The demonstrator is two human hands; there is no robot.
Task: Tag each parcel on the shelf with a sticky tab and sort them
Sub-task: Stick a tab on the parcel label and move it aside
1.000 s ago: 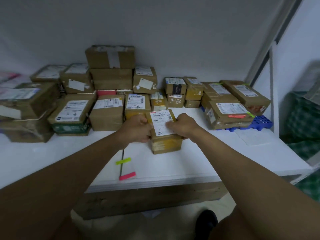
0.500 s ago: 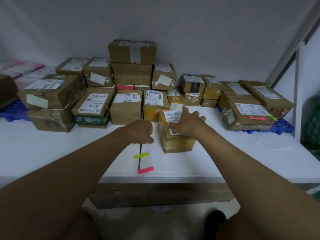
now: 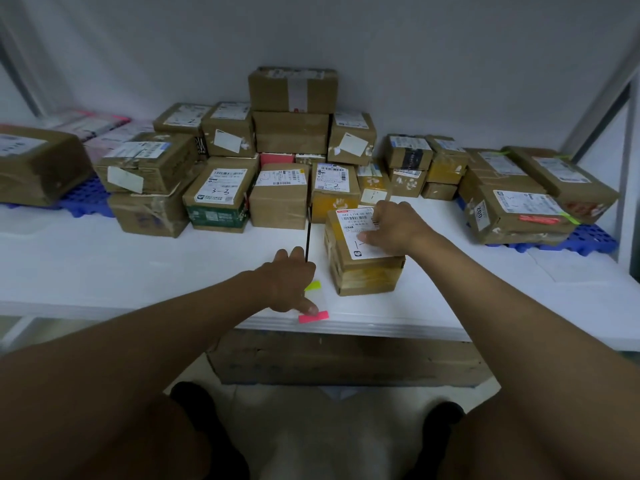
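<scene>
Small brown parcel (image 3: 363,258) standing alone near the front of the white shelf (image 3: 138,271), apart from the stacked boxes (image 3: 291,133) behind. Right hand (image 3: 394,228) resting flat on its white label, fingers spread wide, gripping nothing. Left hand (image 3: 292,284) lower down at the shelf's front edge, thumb pressing on the clear sheet just above the pink tab (image 3: 313,317); other fingers loosely curled. Yellow-green tab (image 3: 313,285) partly hidden beside that hand. 2 tagged parcels (image 3: 519,216) at far right on a blue pallet (image 3: 588,240).
</scene>
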